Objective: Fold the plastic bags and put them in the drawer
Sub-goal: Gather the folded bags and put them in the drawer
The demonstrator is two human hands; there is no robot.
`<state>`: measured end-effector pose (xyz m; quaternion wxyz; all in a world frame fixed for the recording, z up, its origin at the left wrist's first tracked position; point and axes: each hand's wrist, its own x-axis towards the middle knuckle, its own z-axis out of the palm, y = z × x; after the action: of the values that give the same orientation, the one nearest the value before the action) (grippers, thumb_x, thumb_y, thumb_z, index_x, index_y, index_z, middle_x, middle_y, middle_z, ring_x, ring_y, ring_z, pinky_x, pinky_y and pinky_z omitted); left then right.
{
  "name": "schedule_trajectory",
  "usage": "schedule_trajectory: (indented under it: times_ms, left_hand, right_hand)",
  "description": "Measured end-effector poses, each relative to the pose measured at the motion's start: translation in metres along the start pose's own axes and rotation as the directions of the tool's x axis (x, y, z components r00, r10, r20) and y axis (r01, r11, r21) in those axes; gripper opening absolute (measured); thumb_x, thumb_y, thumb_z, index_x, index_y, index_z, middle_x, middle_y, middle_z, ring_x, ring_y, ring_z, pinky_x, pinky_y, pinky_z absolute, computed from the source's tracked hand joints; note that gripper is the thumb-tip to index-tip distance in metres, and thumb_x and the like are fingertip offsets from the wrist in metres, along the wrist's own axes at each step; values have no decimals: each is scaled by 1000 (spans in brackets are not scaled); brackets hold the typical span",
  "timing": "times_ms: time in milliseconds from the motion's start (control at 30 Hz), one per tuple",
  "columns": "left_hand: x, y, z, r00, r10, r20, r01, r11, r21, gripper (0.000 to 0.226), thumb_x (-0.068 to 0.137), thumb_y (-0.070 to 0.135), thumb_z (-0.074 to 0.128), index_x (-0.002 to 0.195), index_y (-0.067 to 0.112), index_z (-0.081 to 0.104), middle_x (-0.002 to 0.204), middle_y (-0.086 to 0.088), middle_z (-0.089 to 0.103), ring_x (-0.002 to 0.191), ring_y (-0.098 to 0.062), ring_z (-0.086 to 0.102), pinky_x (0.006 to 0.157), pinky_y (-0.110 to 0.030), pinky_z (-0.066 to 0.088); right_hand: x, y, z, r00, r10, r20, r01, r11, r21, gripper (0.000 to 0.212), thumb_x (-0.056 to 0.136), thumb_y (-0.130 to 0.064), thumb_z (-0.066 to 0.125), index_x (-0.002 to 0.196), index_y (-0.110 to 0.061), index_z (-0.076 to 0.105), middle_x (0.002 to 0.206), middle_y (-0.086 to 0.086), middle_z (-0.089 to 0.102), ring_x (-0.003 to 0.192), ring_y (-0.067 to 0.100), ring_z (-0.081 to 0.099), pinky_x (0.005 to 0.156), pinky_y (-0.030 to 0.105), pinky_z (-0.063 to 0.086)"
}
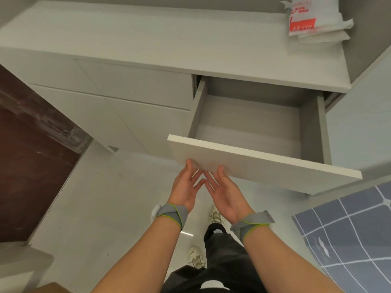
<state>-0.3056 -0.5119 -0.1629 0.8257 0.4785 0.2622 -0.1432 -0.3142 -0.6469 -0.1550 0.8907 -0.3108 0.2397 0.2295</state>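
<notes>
drawer (249, 127) pulled out, centre right | left hand (186, 187), right hand (222, 193) open-palmed under its front, thumbs touching | folded bags (313, 22) stacked upper right, awaiting stowing

Tabletop (148, 37): pale grey cabinet top, running L to R under wall. Stack of folded plastic bags (315, 22), white w/ red print, lies at far R end, close to side panel. Drawer (249, 123) below R end, pulled open. Floor (118, 197): light tile; grey grid-pattern mat (355, 233) lower R.
</notes>
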Motion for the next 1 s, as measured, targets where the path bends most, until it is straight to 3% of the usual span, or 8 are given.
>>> schedule_trajectory:
  times_ms: [100,200,333,467,633,800,1000]
  left_hand:
    - [-7,-1,0,1000,-7,-8,7,1000,-2,62,85,54,63,137,19,57,133,-2,66,127,-15,58,97,-32,49]
    - [-13,-6,1,997,-9,-73,9,1000,-1,49,95,30,65,137,8,52,130,-13,66,122,-24,62,94,-34,52]
    - [-30,-1,15,990,119,-80,-109,986,122,32,97,14,61,127,6,59,119,-19,70,113,-27,67,87,-35,54]
    - [-54,27,37,941,337,29,-335,917,215,21,98,11,56,117,8,65,110,-16,74,98,-25,69,81,-35,55]
    - [-82,65,64,833,530,157,-553,801,230,23,93,20,57,109,9,68,104,-14,73,96,-31,67,79,-37,54]
    - [-93,99,94,743,610,275,-663,725,186,25,96,16,53,117,9,64,111,-13,72,102,-32,69,86,-43,54]
    - [-80,134,141,673,620,403,-717,680,153,27,99,10,51,125,3,58,122,-12,69,113,-30,67,94,-43,54]
  right_hand:
    - [-10,-2,-1,999,21,24,-21,1000,9,65,91,-33,68,144,-4,45,143,9,55,130,21,56,120,39,29]
    - [-16,-1,2,999,27,-41,-27,1000,-15,46,92,-31,66,131,-9,54,136,13,60,123,22,61,116,39,35]
    - [-30,-1,20,984,-105,-142,81,983,-164,26,97,-23,58,116,-8,64,122,15,68,110,24,68,105,40,48]
    - [-51,-12,52,928,-339,-156,294,921,-257,22,95,-17,57,108,-4,69,98,10,71,88,22,67,87,35,55]
    - [-79,-34,89,859,-510,-44,480,832,-277,17,95,-12,55,99,-6,70,91,7,73,79,18,64,78,31,55]
    - [-90,-70,115,761,-649,9,623,726,-293,16,97,-9,54,101,-7,69,85,3,72,76,18,61,77,31,55]
    - [-80,-125,136,644,-765,28,731,604,-318,22,91,-19,57,108,-10,68,94,10,69,81,17,63,79,31,53]
